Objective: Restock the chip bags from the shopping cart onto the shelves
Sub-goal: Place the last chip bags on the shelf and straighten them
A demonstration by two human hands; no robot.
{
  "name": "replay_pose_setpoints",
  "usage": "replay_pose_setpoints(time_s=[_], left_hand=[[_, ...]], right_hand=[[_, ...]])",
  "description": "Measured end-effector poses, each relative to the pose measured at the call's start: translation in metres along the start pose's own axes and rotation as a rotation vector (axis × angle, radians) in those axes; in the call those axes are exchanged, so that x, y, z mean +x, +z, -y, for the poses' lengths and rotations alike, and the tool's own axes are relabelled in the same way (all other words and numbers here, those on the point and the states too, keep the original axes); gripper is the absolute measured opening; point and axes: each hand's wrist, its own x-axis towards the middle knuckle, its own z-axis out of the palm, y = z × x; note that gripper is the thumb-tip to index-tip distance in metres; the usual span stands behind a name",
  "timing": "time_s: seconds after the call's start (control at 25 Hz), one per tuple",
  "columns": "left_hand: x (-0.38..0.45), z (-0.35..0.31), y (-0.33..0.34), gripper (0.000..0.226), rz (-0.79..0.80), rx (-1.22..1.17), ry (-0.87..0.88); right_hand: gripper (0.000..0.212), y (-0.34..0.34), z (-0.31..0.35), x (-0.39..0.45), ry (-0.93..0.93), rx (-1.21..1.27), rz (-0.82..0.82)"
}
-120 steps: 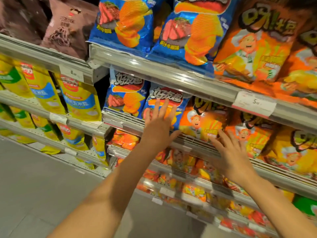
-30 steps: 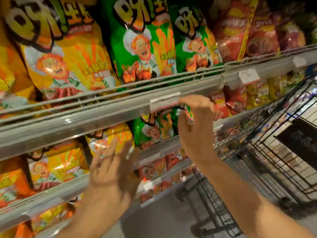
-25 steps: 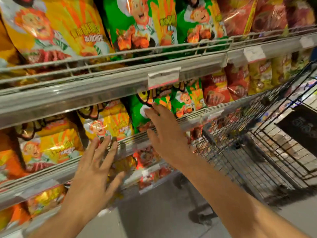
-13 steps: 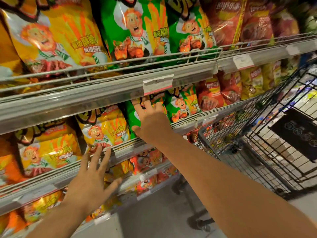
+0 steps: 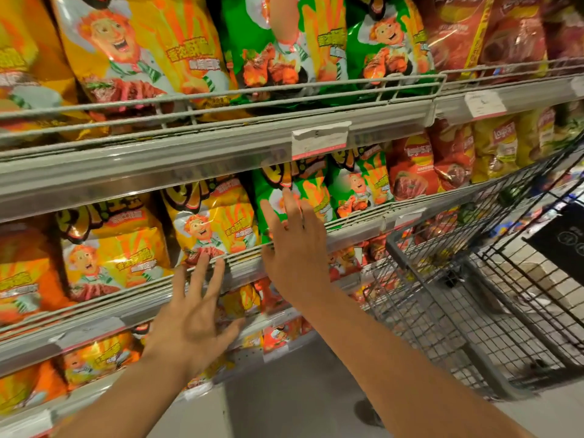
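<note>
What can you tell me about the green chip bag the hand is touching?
The green chip bag is shiny and crinkly, with orange stripes, yellow letters on dark at its top, and a cartoon chef partly hidden by fingers. It stands upright on the middle shelf behind the wire rail, between a yellow bag and another green bag. The right hand rests its straight fingers on its front.
</note>
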Motion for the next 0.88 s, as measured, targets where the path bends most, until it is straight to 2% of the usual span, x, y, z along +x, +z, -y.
replay_pose_setpoints(time_s=[0.16,0.36,0.52,0.6,0.72,0.8,0.88], left_hand=[[0.005,0.0,0.006,0.105,-0.001,-0.018,0.002],[0.002,0.008,0.008,0.103,-0.081,-0.072,0.073],[-0.01,0.03,0.005,0.08,-0.173,0.135,0.193],[-0.028,0.061,0.001,0.071,-0.196,0.021,0.145],[-0.059,0.107,0.006,0.062,-0.444,-0.118,0.152],[-0.071,0.131,0.013,0.069,-0.345,-0.117,0.111],[-0.074,0.144,0.021,0.078,-0.212,0.014,0.073]], right_hand=[[0.055,0.019,0.02,-0.035,-0.072,0.086,0.115],[0.068,0.037,0.04,-0.037,-0.038,0.127,0.237],[0.065,0.038,0.067,-0.042,-0.082,0.183,0.184],[0.06,0.041,0.083,-0.042,-0.156,0.202,0.108],[0.059,0.044,0.112,-0.036,-0.192,0.203,0.103],[0.057,0.048,0.139,-0.026,-0.217,0.197,0.143],[0.053,0.052,0.166,-0.014,-0.26,0.186,0.169]])
